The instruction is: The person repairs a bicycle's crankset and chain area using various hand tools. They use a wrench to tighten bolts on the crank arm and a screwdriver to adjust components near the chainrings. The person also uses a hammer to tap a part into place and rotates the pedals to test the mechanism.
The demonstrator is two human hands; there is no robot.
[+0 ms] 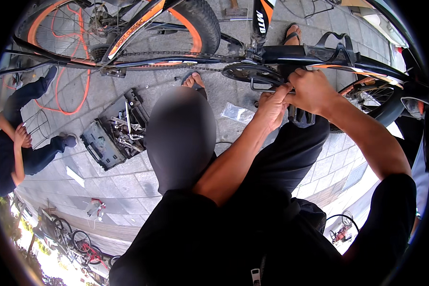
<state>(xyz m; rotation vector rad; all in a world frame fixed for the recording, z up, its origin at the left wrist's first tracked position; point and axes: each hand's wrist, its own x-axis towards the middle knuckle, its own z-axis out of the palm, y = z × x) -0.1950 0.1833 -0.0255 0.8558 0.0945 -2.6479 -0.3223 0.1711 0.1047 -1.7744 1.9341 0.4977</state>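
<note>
My two hands meet at the crank end of a black and orange bicycle (pixel 291 53), just right of its chainring (pixel 252 73). My left hand (pixel 272 108) is closed, thumb and fingertips pinched beside the chainring. A thin bent metal rod (pixel 261 89), shaped like a hex key, runs into those fingers. Against it presses my right hand (pixel 314 90), its fingers curled round something hidden in the grip. Right below both hands is a black pedal (pixel 302 117), close to my knee. The chain (pixel 176 66) stretches left from the chainring to the rear wheel.
An open toolbox (pixel 105 143) full of wrenches and sockets lies on the paving at left. Near my left forearm is a clear plastic bag (pixel 237 113). An orange hose (pixel 86 90) loops by the rear wheel (pixel 202 28). Another person (pixel 24 128) sits at far left.
</note>
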